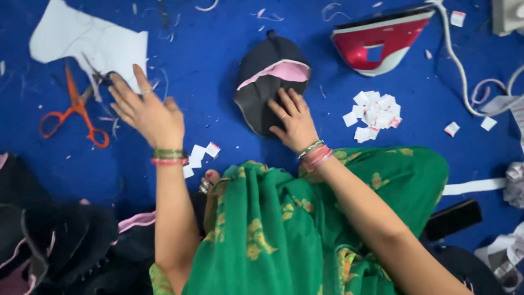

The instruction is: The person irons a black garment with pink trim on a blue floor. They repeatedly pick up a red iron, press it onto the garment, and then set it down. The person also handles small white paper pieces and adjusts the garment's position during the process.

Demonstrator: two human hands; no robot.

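Note:
My right hand rests flat on a black fabric piece with pink lining, pressing its lower edge on the blue surface. My left hand hovers open, fingers spread, just right of the orange-handled scissors and below a white paper pattern. It holds nothing. Both wrists wear bangles.
A red and white iron lies at the back right with its white cord. A pile of small white tags sits right of my right hand, a few more tags near my left wrist. Black fabric pieces heap at lower left. A black phone lies by my green garment.

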